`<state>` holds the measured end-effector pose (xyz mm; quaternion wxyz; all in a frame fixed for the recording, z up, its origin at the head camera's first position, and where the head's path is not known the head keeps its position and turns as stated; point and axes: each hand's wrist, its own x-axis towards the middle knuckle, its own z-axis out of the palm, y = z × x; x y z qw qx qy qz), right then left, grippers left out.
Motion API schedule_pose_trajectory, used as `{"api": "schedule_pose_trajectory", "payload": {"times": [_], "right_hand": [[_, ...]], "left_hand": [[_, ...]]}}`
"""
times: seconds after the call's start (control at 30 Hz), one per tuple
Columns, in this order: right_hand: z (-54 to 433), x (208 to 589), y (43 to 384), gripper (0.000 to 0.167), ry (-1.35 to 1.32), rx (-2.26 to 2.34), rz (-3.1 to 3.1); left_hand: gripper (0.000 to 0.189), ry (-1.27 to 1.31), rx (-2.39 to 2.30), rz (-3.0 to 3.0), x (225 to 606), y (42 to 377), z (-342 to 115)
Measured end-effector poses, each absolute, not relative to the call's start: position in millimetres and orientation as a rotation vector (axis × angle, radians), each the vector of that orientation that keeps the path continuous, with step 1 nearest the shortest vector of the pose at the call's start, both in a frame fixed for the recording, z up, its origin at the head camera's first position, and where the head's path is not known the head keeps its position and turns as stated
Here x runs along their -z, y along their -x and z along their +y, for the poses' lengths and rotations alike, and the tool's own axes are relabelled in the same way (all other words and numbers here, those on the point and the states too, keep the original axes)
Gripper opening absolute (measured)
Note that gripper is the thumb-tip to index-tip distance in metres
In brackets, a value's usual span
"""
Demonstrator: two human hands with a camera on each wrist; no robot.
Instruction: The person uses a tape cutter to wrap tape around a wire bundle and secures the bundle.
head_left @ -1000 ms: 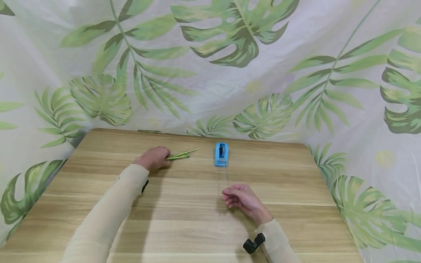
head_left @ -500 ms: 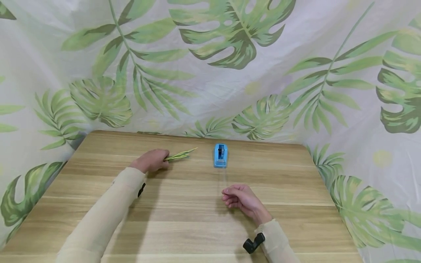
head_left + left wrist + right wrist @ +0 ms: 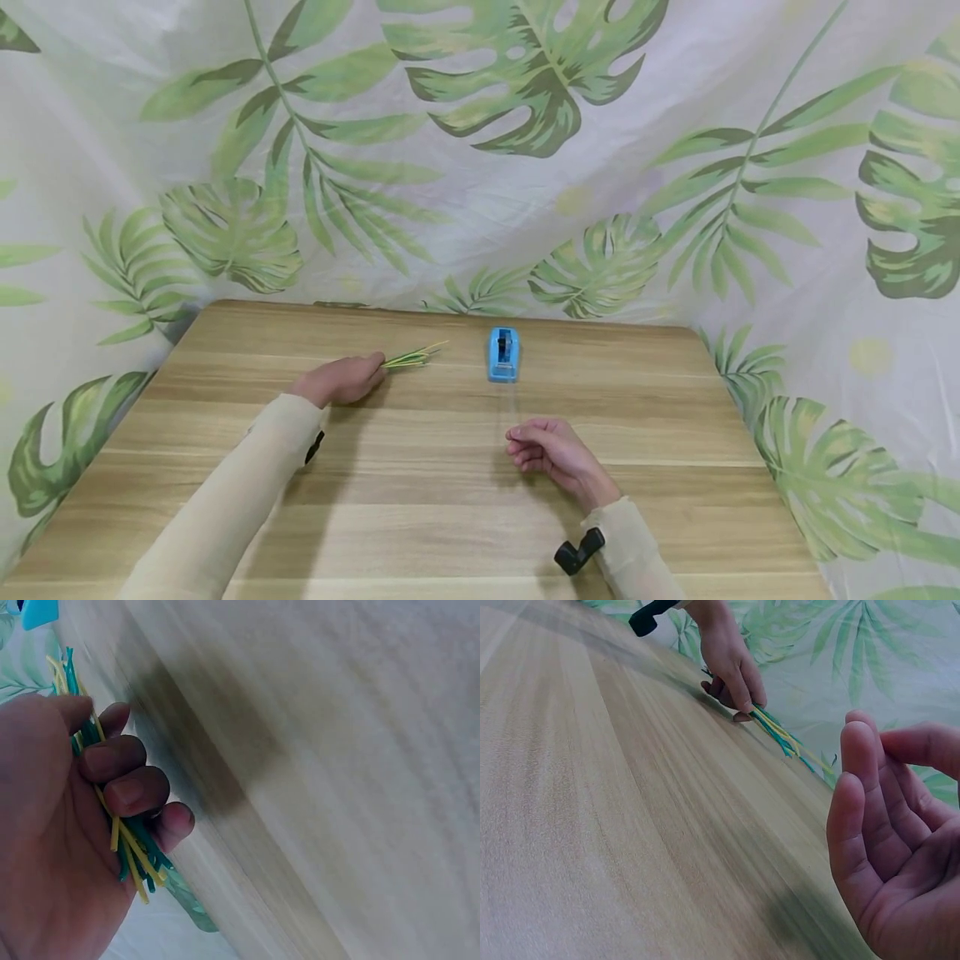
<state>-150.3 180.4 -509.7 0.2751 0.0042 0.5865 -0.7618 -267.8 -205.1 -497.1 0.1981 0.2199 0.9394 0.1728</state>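
Note:
In the head view my left hand point(image 3: 348, 379) grips a bundle of thin green and yellow wires point(image 3: 408, 359) over the left part of the table. The left wrist view shows its fingers curled round the bundle point(image 3: 139, 847), whose uneven ends stick out on both sides. A blue tape dispenser point(image 3: 503, 354) stands near the table's back edge, to the right of the wires. From its front a strip of clear tape point(image 3: 514, 402) stretches toward me. My right hand point(image 3: 555, 454) pinches the strip's end between thumb and index finger, the other fingers loosely bent.
The wood-grain table point(image 3: 420, 517) ends at a leaf-printed curtain point(image 3: 480, 208) that hangs behind and at both sides. A black wrist mount point(image 3: 579, 552) sits on the right sleeve.
My left hand has shifted slightly left and turned a little, still holding the wires. The right hand and the tape dispenser stay almost where they were.

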Motion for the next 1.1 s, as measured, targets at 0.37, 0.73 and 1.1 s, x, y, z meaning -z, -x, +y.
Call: {"api": "schedule_pose_trajectory", "payload": {"times": [0.37, 0.73, 1.1], "right_hand": [[181, 507, 150, 0.016, -0.009, 2.046, 1.607], [183, 505, 150, 0.022, 0.018, 2.059, 1.589], [182, 499, 152, 0.019, 0.021, 2.087, 1.59]], "left_hand": [[0.025, -0.737, -0.497, 2.715, 502, 259, -200], [0.026, -0.857, -0.535, 2.68, 503, 243, -174], [0.027, -0.927, -0.453, 2.679, 506, 232, -138]]}}
